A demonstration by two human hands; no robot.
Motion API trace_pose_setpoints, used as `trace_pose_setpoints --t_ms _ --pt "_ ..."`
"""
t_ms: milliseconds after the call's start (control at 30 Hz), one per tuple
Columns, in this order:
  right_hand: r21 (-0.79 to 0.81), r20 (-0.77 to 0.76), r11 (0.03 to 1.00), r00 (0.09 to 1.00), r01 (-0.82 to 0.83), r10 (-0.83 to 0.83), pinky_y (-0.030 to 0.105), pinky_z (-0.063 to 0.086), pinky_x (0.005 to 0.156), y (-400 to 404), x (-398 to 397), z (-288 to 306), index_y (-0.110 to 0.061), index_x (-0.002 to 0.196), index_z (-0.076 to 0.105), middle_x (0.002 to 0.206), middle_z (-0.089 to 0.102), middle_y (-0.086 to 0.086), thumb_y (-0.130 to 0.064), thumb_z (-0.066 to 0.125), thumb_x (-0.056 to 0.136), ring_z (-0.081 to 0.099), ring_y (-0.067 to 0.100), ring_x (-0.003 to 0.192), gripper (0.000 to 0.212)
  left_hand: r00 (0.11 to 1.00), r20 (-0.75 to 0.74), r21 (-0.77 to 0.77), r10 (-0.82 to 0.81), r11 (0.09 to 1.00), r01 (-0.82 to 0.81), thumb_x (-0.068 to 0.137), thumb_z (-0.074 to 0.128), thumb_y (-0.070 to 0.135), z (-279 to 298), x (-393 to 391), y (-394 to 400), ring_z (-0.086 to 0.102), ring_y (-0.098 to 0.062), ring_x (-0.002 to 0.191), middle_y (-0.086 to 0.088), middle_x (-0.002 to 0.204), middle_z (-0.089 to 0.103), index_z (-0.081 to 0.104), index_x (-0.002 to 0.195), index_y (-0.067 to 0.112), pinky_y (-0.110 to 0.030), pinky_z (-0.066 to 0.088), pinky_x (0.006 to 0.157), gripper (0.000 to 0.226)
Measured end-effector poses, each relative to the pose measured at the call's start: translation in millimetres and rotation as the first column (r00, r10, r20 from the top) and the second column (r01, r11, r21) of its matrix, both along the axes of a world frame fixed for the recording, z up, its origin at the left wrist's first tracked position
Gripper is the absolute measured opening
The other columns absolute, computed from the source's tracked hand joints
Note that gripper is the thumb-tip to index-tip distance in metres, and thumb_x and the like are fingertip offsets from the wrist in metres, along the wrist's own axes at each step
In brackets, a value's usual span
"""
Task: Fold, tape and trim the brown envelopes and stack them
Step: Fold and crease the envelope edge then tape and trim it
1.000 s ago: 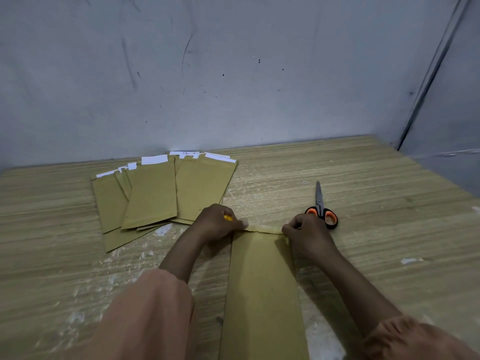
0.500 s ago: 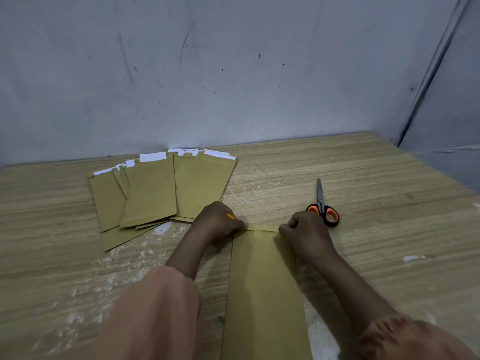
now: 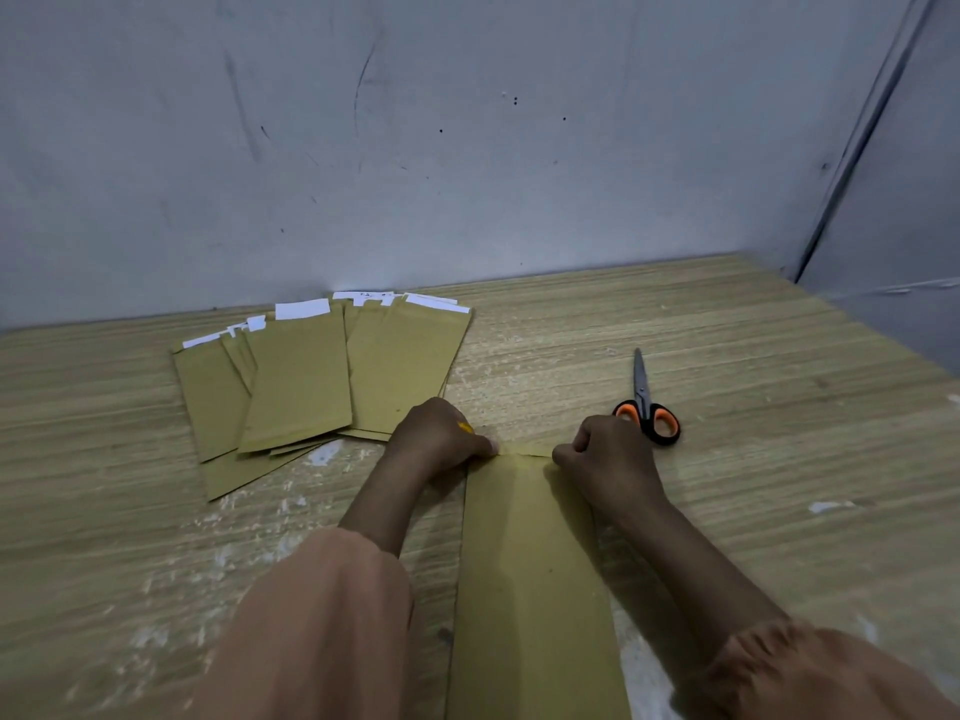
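Your left hand [image 3: 439, 433] and right hand [image 3: 605, 452] curl over the far corners of the envelope [image 3: 530, 563] lying lengthwise before you, pinning its narrow flap, probably to crease it. The scissors [image 3: 645, 407] wait just beyond your right hand; the fanned pile [image 3: 311, 376] sits at far left.

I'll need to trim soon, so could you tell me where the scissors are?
The scissors lie on the table, just beyond the right hand.
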State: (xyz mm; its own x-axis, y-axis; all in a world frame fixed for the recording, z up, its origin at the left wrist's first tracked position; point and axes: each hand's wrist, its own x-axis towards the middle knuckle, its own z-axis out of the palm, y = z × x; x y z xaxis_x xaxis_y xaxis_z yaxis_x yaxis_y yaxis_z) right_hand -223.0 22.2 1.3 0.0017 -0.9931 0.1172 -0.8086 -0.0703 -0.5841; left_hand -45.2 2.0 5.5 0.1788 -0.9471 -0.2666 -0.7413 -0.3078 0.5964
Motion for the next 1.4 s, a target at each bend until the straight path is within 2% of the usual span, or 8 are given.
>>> trace_pose_setpoints --t_ms 300,567,633,767,900,1200,1300,1400 --pt "0.001 -0.071 1.0 0.997 -0.014 0.014 0.029 0.032 0.053 -0.2 2.9 -1.3 -0.009 0.066 0.051 0.073 0.056 0.007 -0.019 0.059 0.084 0.052 0.018 0.068 0.022 0.998 0.063 -0.004 0.029 1.0 -0.029 0.07 0.078 0.04 -0.9 -3.3 1.9 0.06 -0.021 0.078 -0.002 0.074 0.061 0.064 0.076 0.013 -0.026 0.044 0.067 0.031" --pt "0.002 -0.186 1.0 0.982 -0.03 0.03 0.027 0.034 0.062 0.3 7.5 -3.3 -0.01 0.082 0.055 0.08 0.045 0.001 -0.022 0.054 0.088 0.045 0.015 0.075 0.014 0.994 0.107 0.004 0.031 0.999 -0.032 0.072 0.077 0.036 3.5 -8.1 4.2 0.056 -0.021 0.074 0.002 0.068 0.053 0.058 0.072 0.015 -0.027 0.047 0.068 0.029" --pt "0.021 -0.209 0.999 0.977 -0.034 0.037 0.026 0.031 0.055 -2.4 6.6 -2.5 -0.01 0.073 0.05 0.073 0.042 -0.001 -0.02 0.054 0.086 0.044 0.015 0.071 0.017 0.994 0.105 0.008 0.035 0.999 -0.036 0.071 0.077 0.035 4.2 -8.3 4.2 0.059 -0.022 0.078 0.001 0.069 0.055 0.061 0.076 0.013 -0.028 0.049 0.069 0.028" --pt "0.124 -0.174 0.992 0.984 -0.028 0.05 0.025 0.025 0.044 -10.7 0.1 1.5 -0.011 0.054 0.041 0.056 0.04 0.001 -0.019 0.06 0.081 0.043 0.015 0.056 0.034 0.994 0.101 0.02 0.043 0.999 -0.045 0.07 0.078 0.033 5.8 -9.1 3.8 0.061 -0.023 0.079 0.0 0.07 0.056 0.056 0.07 0.015 -0.027 0.048 0.068 0.028" --pt "0.218 -0.153 0.976 0.987 -0.019 0.053 0.023 0.03 0.045 -14.9 -3.0 9.4 -0.009 0.06 0.049 0.057 0.048 0.003 -0.018 0.064 0.08 0.05 0.017 0.06 0.027 0.995 0.083 0.019 0.047 0.999 -0.048 0.069 0.078 0.031 5.9 -9.5 3.9 0.064 -0.024 0.079 -0.003 0.073 0.061 0.061 0.075 0.012 -0.029 0.05 0.068 0.026" --pt "0.323 -0.318 0.946 0.945 0.035 0.074 0.023 0.032 0.045 -21.3 -3.6 31.8 -0.011 0.064 0.04 0.064 0.045 0.001 -0.025 0.069 0.082 0.046 0.012 0.059 0.037 0.996 0.068 0.032 0.055 0.998 -0.057 0.068 0.079 0.033 5.4 -10.7 3.7 0.066 -0.027 0.082 -0.005 0.079 0.064 0.061 0.079 0.011 -0.032 0.053 0.074 0.03" --pt "0.41 -0.283 0.908 0.959 0.087 0.036 0.024 0.036 0.049 -26.7 -14.7 33.0 -0.01 0.066 0.046 0.062 0.053 0.002 -0.04 0.077 0.074 0.052 0.013 0.059 0.044 0.996 0.076 0.022 0.052 0.998 -0.054 0.071 0.078 0.032 6.1 -10.6 4.8 0.063 -0.024 0.08 -0.003 0.072 0.058 0.055 0.07 0.013 -0.027 0.047 0.067 0.03" --pt "0.452 -0.258 0.883 0.966 0.125 -0.005 0.023 0.032 0.045 -34.0 -19.4 25.0 -0.008 0.07 0.053 0.059 0.057 0.001 -0.041 0.079 0.072 0.052 0.01 0.053 0.042 0.996 0.073 0.014 0.054 0.998 -0.055 0.072 0.078 0.031 6.7 -11.0 5.8 0.058 -0.023 0.076 -0.001 0.069 0.054 0.049 0.064 0.014 -0.026 0.041 0.063 0.034"
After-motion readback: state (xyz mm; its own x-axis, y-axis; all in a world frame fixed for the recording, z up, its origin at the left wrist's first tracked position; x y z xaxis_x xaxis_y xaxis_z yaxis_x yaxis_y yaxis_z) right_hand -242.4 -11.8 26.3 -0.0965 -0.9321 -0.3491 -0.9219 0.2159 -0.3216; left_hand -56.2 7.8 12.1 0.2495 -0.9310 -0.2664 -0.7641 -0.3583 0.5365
